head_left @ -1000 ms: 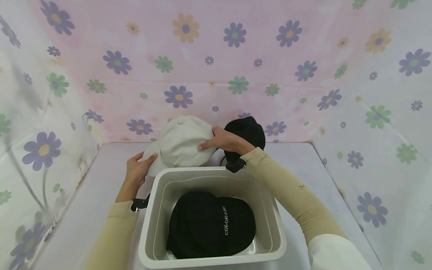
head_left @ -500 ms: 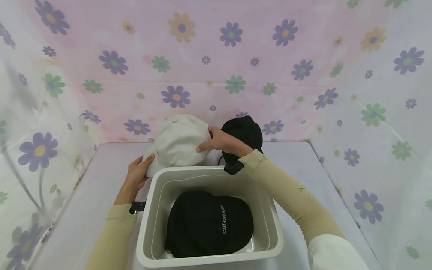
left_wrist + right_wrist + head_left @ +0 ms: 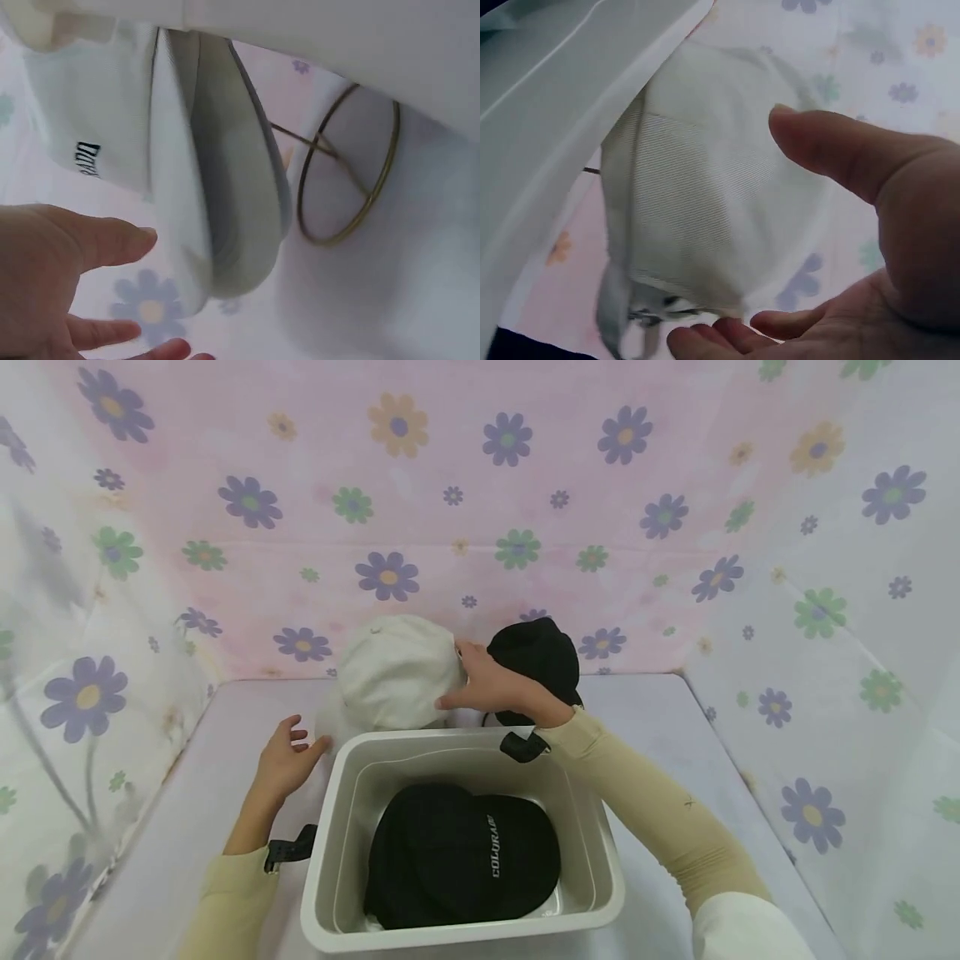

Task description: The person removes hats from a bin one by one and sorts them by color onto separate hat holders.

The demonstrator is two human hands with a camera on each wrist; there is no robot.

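Observation:
A white baseball cap stands behind the bin, brim to the left. In the left wrist view two pale brims show one against the other, and a brass-coloured wire ring is below them. My left hand is just left of the brim with fingers spread, holding nothing. At the cap's back, my right hand has its thumb and fingers apart; in the right wrist view the fingertips are right by the strap buckle and the thumb is off the fabric.
A black cap stands behind my right hand. In front is a light grey plastic bin holding black caps, one lettered in white. Flowered cloth walls enclose the table at the back and sides.
My left hand has let go of the white cap's brim and drawn back left and toward me. My right hand has loosened at the cap's back.

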